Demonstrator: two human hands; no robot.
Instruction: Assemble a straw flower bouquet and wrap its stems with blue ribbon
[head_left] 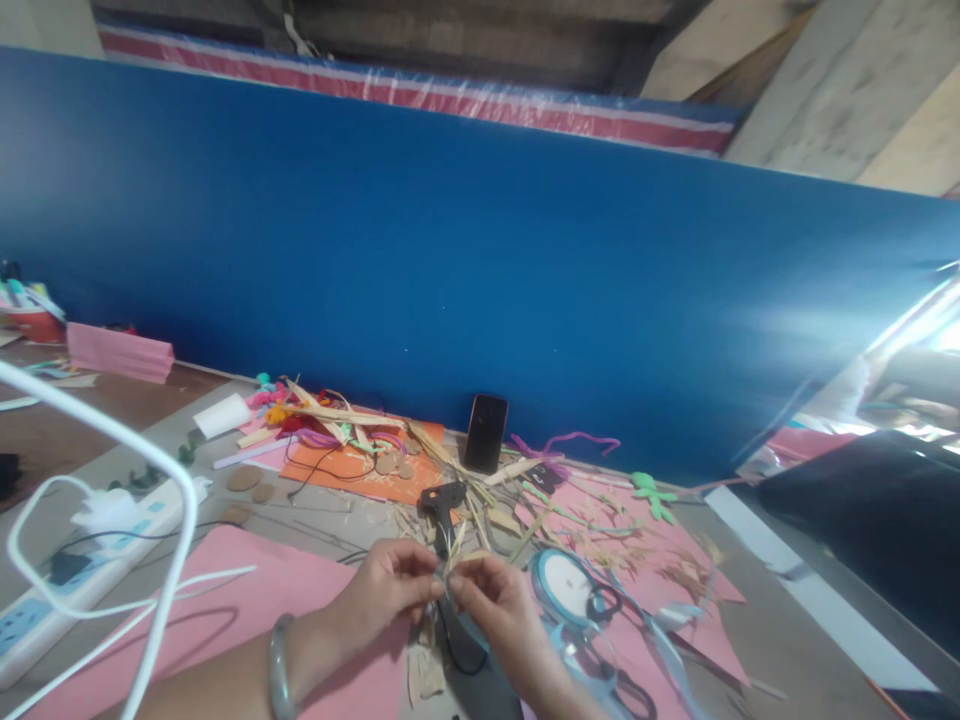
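Observation:
My left hand (394, 582), with a pale bangle (280, 665) on its wrist, and my right hand (496, 600) meet low in the middle of the view. Thumb and fingers of each are pinched together around something thin and pale, too small and blurred to name. Just beyond the fingertips lies a black glue gun (442, 500). Pale dried strips (426, 670) lie beneath the hands. To the right of my right hand is a roll of light blue ribbon (564, 585), with dark-handled scissors (604, 602) beside it.
A phone (485, 435) leans on the blue partition (450, 250). Straw strips and pipe cleaners (577, 440) cover orange card (322, 470) and pink paper (720, 620). A power strip (97, 575) with a looping white cable (184, 530) occupies the left. A dark screen-like panel (877, 530) stands right.

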